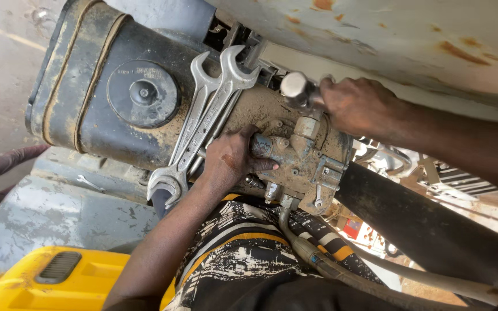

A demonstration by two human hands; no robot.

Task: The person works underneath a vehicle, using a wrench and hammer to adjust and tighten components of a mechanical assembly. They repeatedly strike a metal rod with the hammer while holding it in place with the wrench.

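Our left hand grips two open-end spanners against the muddy valve block; our right hand grips a steel socket tool.

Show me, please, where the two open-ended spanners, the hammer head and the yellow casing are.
Spanners (203,124), head view, on the overlapping shafts.
Hammer head (295,86), head view, on its shiny end face.
Yellow casing (96,276), head view, on its top surface.

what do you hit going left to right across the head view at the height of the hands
dark tank cap → two spanners → left hand → muddy valve block → right hand gripping a metal tool
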